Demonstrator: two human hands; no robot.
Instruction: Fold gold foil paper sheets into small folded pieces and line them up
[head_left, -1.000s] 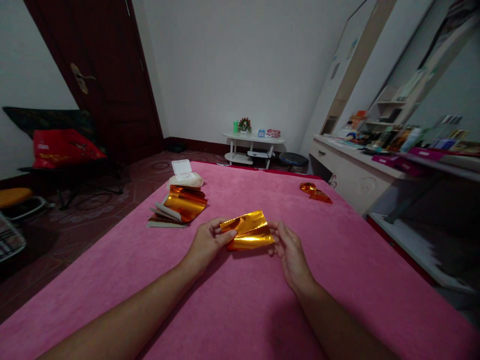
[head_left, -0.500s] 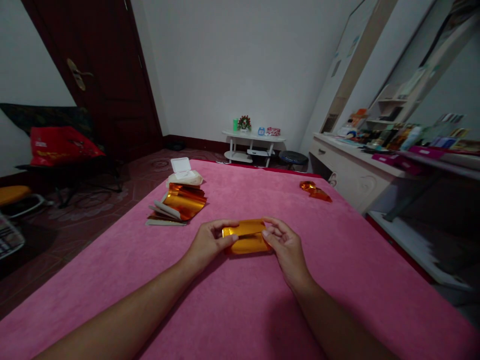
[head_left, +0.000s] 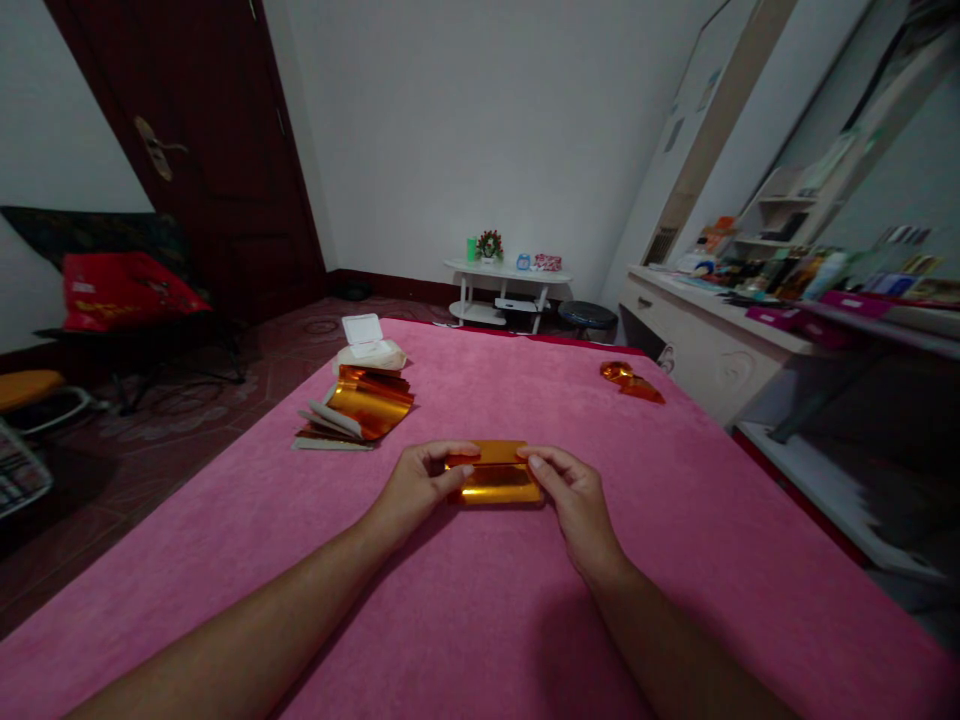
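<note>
A folded sheet of shiny gold foil paper (head_left: 499, 483) is held between both hands above the pink-covered table (head_left: 480, 610). My left hand (head_left: 427, 480) pinches its left end, thumb on the near face and fingers at the upper edge. At the right end, my right hand (head_left: 568, 492) grips it the same way. A crease runs across the paper from side to side. To the left lies a fanned stack of gold foil sheets (head_left: 367, 402). Farther right rests a folded gold foil piece (head_left: 631, 382).
Behind the stack sits an open white box (head_left: 369, 342). A white dresser (head_left: 712, 350) crowded with bottles stands at the right. Beyond the table are a low white stand (head_left: 510, 275) and a round stool (head_left: 587, 315). A red bag (head_left: 127, 290) is on a chair at left.
The upper flap of the gold paper now lies flatter, and the open gap across its middle has narrowed to a crease. My right fingers have shifted slightly along the top edge.
</note>
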